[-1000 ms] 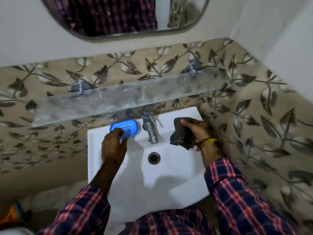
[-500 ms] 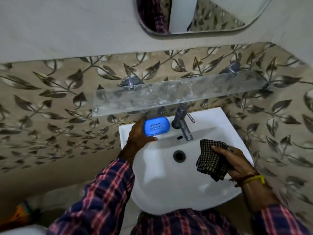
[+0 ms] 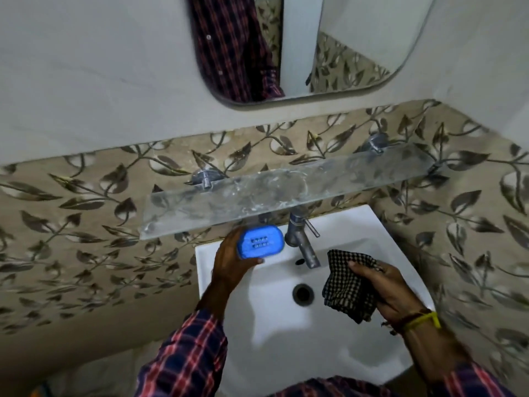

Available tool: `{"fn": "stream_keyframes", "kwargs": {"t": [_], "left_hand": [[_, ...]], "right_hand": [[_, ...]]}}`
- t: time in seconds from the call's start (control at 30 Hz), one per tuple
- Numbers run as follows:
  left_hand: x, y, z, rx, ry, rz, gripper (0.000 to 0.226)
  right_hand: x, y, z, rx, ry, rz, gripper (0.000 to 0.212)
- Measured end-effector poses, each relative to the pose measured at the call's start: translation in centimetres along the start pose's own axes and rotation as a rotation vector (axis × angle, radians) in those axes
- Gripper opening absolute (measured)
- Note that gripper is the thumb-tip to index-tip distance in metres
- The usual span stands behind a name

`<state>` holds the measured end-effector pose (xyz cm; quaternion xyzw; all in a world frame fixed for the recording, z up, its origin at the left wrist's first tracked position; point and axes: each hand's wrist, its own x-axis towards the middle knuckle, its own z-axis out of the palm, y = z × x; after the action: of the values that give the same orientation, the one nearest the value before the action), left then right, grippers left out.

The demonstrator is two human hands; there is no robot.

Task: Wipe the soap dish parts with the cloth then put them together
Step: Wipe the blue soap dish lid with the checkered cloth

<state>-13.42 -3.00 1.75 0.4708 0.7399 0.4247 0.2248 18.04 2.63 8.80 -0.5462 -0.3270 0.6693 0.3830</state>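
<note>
Over the back-left corner of the sink (image 3: 400,247), just below the front edge of the glass shelf (image 3: 286,190), the left hand (image 3: 232,262) holds the blue dish (image 3: 260,242) clear of the basin. The grip is a pinch across the dish: the thumb lies along its lower edge and the fingers wrap behind its left end, where they are hidden. The slotted face of the dish is turned up toward the camera, and most of the body stands out to the right of the grip, close beside the tap (image 3: 303,242) without visibly touching it. Whether the dish is one piece or two nested parts cannot be told. The right hand (image 3: 392,290) is well apart, over the right half of the basin, its fingers curled round the bunched checked cloth (image 3: 349,285), which hangs below the palm.

Risks, as judged from this pose. The hold is at one end only, so wiping pressure on the free end could lever the dish out of the pinch; if wet, it would slip more readily. A drop would land in the basin above the open drain (image 3: 303,293). If two parts are nested, the loose one could fall out when tilted. The tap and shelf edge crowd the dish, so a wide stroke could knock against either.
</note>
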Motion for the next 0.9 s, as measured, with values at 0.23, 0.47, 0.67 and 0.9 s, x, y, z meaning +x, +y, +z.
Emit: {"fn": "stream_keyframes", "kwargs": {"t": [0.23,0.47,0.67,0.9], "left_hand": [[-3.3,5.5,-0.9,0.241,0.049,0.318,0.079],[-8.1,10.2,1.5,0.392,-0.008,0.332,0.081],[-9.7,13.2,1.8,0.26,0.045,0.269,0.083],[-10.1,15.8,2.3,-0.022,0.056,0.121,0.084]], "right_hand": [[0.4,-0.7,-2.7,0.056,0.031,0.02,0.008],[0.2,-1.8,-3.8,0.031,-0.169,0.036,0.023],[1.6,-3.1,-3.0,-0.227,-0.209,-0.122,0.01],[2.9,-4.5,-2.8,-0.161,-0.324,-0.228,0.023]]}}
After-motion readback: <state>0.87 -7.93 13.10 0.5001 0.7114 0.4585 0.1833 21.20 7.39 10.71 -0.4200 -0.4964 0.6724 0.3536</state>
